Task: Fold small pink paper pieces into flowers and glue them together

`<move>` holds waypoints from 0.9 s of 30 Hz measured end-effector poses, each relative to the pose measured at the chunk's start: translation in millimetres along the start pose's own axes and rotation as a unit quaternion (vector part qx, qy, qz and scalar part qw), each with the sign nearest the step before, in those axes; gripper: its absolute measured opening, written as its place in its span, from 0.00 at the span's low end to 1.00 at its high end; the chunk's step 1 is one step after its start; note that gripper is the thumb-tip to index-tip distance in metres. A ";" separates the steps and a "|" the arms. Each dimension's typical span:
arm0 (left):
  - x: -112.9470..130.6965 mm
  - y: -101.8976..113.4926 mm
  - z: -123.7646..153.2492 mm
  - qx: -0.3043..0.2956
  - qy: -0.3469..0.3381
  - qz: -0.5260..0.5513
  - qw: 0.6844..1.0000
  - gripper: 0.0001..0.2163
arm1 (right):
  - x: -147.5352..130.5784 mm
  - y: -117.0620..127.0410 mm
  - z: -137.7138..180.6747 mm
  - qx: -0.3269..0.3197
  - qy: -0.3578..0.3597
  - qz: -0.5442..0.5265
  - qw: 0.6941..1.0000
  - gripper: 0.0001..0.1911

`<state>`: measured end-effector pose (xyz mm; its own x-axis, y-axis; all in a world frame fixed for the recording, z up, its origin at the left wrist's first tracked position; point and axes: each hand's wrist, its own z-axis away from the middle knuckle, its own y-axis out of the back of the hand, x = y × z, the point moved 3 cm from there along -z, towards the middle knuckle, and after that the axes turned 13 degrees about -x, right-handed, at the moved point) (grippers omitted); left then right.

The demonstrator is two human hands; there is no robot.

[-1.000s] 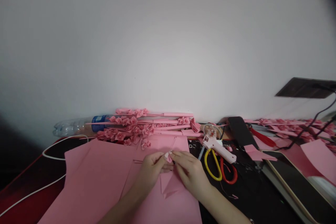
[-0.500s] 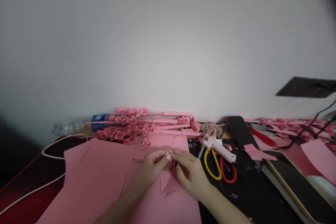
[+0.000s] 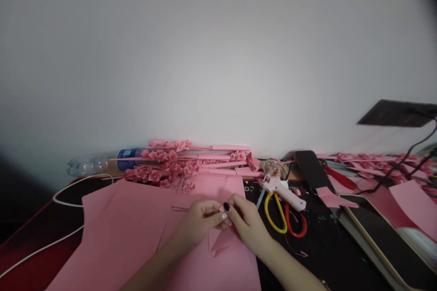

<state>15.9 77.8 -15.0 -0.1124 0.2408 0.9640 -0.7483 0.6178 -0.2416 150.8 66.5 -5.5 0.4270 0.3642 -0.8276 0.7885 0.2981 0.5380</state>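
My left hand (image 3: 200, 225) and my right hand (image 3: 247, 223) meet fingertip to fingertip over a large pink paper sheet (image 3: 126, 232). Between them they pinch a small piece of folded pink paper (image 3: 222, 209), mostly hidden by the fingers. A folded pink triangle (image 3: 220, 243) lies on the sheet just below the hands. A thin stick (image 3: 179, 209) lies left of my left hand.
Pink paper roses on stems (image 3: 177, 166) and a plastic bottle (image 3: 99, 162) lie along the wall. A glue gun (image 3: 282, 186), yellow and red scissors (image 3: 287, 218), a white cable (image 3: 68, 200), dark boards and more pink paper (image 3: 414, 204) lie to the right.
Both hands have turned the small pink piece between the fingertips and dropped slightly toward me. My right thumb with its dark nail now shows on top.
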 end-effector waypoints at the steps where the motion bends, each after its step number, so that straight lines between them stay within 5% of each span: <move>1: 0.5 -0.8 0.2 -0.008 -0.001 -0.001 1.000 0.10 | -0.3 -1.2 -0.4 -0.015 0.005 0.004 1.000 0.16; 27: -4.0 -0.9 4.8 -0.074 0.024 -0.026 0.997 0.05 | -0.3 -1.4 -1.0 -0.111 -0.008 -0.047 0.993 0.19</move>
<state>13.9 72.7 -18.2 -0.0413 0.2386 0.9702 -0.6469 0.7337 -0.2080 149.2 66.8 -5.8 0.3647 0.3132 -0.8769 0.7091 0.5169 0.4795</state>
